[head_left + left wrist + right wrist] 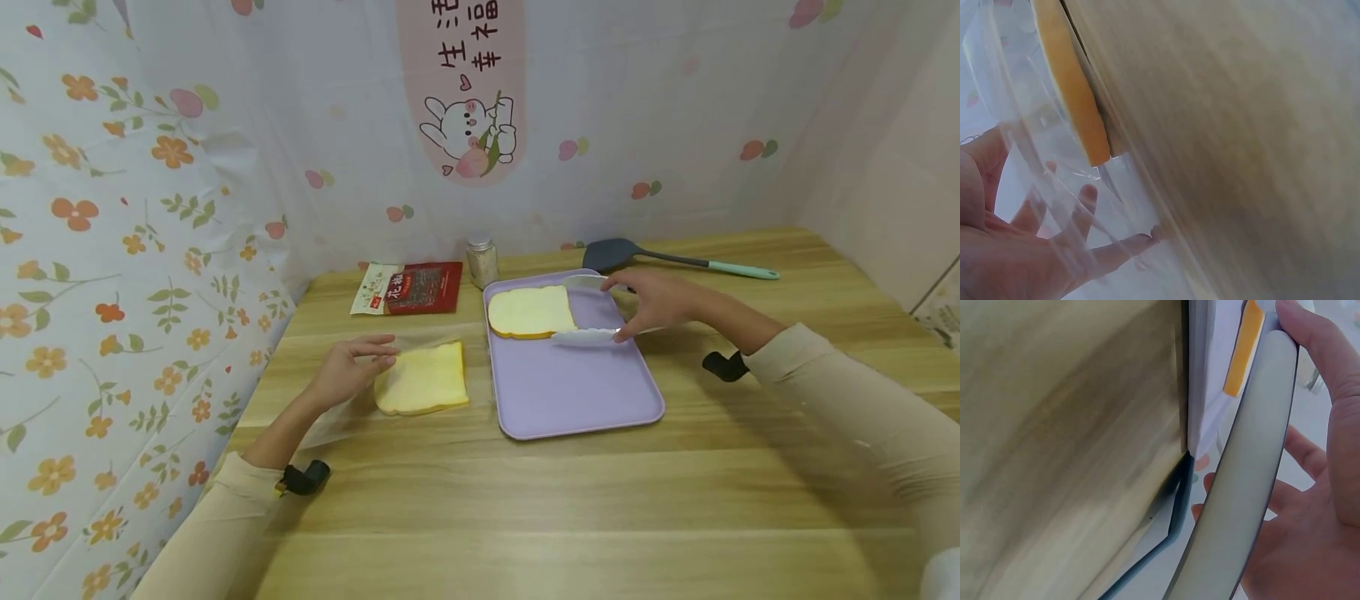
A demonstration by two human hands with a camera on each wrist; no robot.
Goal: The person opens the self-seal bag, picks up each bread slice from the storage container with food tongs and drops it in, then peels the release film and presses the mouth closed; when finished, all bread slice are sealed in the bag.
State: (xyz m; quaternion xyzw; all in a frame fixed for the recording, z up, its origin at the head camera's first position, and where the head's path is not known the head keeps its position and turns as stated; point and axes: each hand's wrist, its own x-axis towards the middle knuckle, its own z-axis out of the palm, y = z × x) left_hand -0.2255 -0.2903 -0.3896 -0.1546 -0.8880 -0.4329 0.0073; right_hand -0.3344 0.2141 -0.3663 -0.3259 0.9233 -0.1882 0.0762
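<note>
The left hand (348, 371) spreads its fingers against a clear plastic bag (1129, 200) around a cream, orange-crusted bread slice (423, 379). At its two o'clock, the right hand (656, 300) pinches long pale tongs (587, 337), straddling a second cream slice (531, 311) at the lilac rectangular tray (573, 396)'s ten o'clock.

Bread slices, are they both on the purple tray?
No, one bread slice is on the purple tray, but the other slice is outside it, near the left hand.

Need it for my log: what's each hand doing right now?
Left hand: open, fingers at the clear plastic bag.
Right hand: holding the tongs.
</note>
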